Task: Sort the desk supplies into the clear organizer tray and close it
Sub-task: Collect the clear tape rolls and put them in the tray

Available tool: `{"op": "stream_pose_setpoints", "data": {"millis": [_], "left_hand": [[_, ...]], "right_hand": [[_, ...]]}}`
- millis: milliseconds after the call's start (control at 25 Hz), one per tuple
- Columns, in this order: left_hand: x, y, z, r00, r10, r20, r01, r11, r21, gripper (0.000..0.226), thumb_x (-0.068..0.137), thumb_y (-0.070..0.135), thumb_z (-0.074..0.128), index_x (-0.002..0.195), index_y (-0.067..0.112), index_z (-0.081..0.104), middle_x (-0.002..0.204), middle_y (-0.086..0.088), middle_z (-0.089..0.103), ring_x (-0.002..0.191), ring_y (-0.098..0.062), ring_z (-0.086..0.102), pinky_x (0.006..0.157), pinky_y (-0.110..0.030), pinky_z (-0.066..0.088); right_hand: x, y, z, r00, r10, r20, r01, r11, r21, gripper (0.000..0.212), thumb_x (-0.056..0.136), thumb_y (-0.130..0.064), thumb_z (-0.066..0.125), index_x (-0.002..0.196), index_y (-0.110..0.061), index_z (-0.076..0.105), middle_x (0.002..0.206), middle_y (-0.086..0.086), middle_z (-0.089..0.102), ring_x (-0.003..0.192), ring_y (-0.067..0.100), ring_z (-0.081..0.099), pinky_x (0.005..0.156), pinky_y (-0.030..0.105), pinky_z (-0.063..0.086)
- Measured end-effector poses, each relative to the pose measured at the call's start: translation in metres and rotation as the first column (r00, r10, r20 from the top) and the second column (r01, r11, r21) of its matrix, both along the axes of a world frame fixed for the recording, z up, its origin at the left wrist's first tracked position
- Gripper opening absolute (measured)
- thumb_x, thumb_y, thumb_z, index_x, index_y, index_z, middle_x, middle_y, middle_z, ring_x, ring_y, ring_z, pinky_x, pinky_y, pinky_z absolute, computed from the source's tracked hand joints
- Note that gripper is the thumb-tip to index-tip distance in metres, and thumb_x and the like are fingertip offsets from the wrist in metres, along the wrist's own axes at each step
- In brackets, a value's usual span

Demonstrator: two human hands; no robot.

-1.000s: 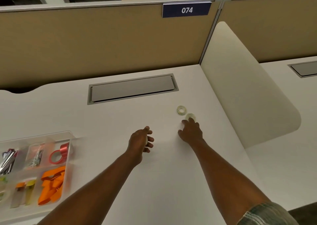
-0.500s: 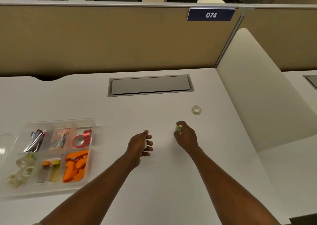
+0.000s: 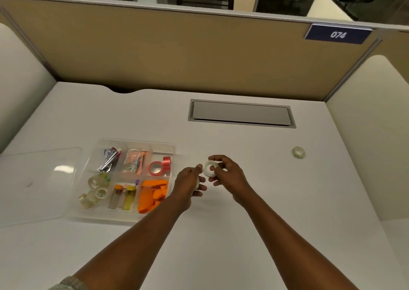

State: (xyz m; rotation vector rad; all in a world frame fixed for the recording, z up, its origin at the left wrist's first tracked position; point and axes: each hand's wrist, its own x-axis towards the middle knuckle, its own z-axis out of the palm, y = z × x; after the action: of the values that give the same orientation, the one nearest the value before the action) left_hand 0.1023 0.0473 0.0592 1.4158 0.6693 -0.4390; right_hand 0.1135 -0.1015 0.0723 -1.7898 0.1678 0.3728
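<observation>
The clear lid (image 3: pixel 37 185) lies flat at far left, with the open tray (image 3: pixel 137 141) beside it, partly filled. My left hand (image 3: pixel 188 183) curls round a pale thing (image 3: pixel 197 182), mostly hidden. My right hand (image 3: pixel 228 174) pinches a tape roll (image 3: pixel 209 169) just right of the tray. A loose roll (image 3: pixel 298 152) sits far right on the desk (image 3: pixel 243 201).

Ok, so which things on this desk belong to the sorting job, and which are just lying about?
For the job: organizer tray; its lid, lying left of it; held tape roll, pinched by the right hand; pale item, mostly hidden in the left hand; loose tape roll on the desk.
Just lying about: cable hatch; 074 sign; partition.
</observation>
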Motion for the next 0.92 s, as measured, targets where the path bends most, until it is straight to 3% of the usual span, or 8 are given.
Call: {"op": "stream_pose_setpoints", "data": {"millis": [160,320,480,600,720,840,920], "left_hand": [[-0.003,0.055,0.001,0.995,0.07,0.072,-0.069,0.998,-0.009,0.038,0.097,0.047,0.055,0.107,0.011,0.063,0.092,-0.013,0.071,0.062,-0.021,0.064,0.051,-0.029,0.046],[-0.008,0.109,0.0,0.989,0.102,0.108,-0.107,0.993,0.039,0.029,0.093,0.04,0.063,0.099,0.012,0.066,0.083,-0.01,0.075,0.057,-0.017,0.065,0.048,-0.027,0.046],[-0.016,0.167,-0.002,0.974,0.19,0.121,-0.198,0.979,0.052,0.02,0.091,0.03,0.067,0.094,0.011,0.067,0.074,-0.008,0.069,0.053,-0.018,0.063,0.044,-0.025,0.045],[-0.029,0.209,-0.004,0.96,0.215,0.181,-0.248,0.95,0.189,0.018,0.09,0.029,0.069,0.091,0.011,0.066,0.075,-0.008,0.068,0.053,-0.017,0.06,0.044,-0.025,0.044],[-0.042,0.251,-0.008,0.962,0.145,0.229,-0.228,0.889,0.396,0.015,0.088,0.032,0.068,0.086,0.017,0.067,0.083,-0.003,0.07,0.065,-0.016,0.062,0.052,-0.026,0.05],[-0.048,0.286,-0.014,0.987,0.04,0.154,-0.123,0.804,0.582,0.018,0.087,0.036,0.07,0.087,0.017,0.069,0.089,0.001,0.07,0.084,-0.021,0.065,0.073,-0.033,0.051],[-0.047,0.298,-0.016,0.995,-0.039,0.089,-0.031,0.74,0.672,0.025,0.087,0.04,0.069,0.089,0.016,0.069,0.093,0.001,0.07,0.089,-0.018,0.063,0.074,-0.028,0.044]], "right_hand": [[0.002,0.057,0.007,0.993,0.12,0.007,-0.12,0.993,-0.024,0.036,0.089,-0.014,0.052,0.111,-0.039,0.068,0.102,-0.008,0.073,0.074,0.017,0.075,0.063,0.025,0.059],[0.004,0.109,0.008,0.97,0.242,0.011,-0.24,0.968,-0.07,0.042,0.088,-0.013,0.053,0.118,-0.039,0.067,0.108,-0.012,0.071,0.076,0.014,0.076,0.063,0.025,0.059],[0.007,0.161,0.003,0.951,0.31,-0.007,-0.308,0.943,-0.124,0.045,0.088,-0.013,0.055,0.128,-0.034,0.062,0.115,-0.006,0.068,0.08,0.015,0.075,0.073,0.035,0.063],[0.006,0.192,-0.004,0.925,0.38,0.014,-0.369,0.904,-0.214,0.042,0.09,-0.015,0.057,0.13,-0.03,0.061,0.118,-0.006,0.067,0.09,0.018,0.072,0.083,0.043,0.06],[0.003,0.217,-0.01,0.895,0.445,0.032,-0.424,0.872,-0.244,0.04,0.093,-0.015,0.057,0.131,-0.024,0.061,0.122,-0.002,0.066,0.082,0.014,0.07,0.073,0.032,0.058],[-0.001,0.235,-0.016,0.882,0.471,0.03,-0.446,0.853,-0.269,0.039,0.093,-0.015,0.059,0.132,-0.023,0.061,0.124,-0.002,0.065,0.084,0.015,0.068,0.078,0.034,0.058],[-0.003,0.242,-0.019,0.875,0.483,0.029,-0.457,0.845,-0.278,0.038,0.093,-0.016,0.059,0.131,-0.024,0.061,0.123,-0.003,0.065,0.083,0.014,0.066,0.078,0.033,0.056]]}}
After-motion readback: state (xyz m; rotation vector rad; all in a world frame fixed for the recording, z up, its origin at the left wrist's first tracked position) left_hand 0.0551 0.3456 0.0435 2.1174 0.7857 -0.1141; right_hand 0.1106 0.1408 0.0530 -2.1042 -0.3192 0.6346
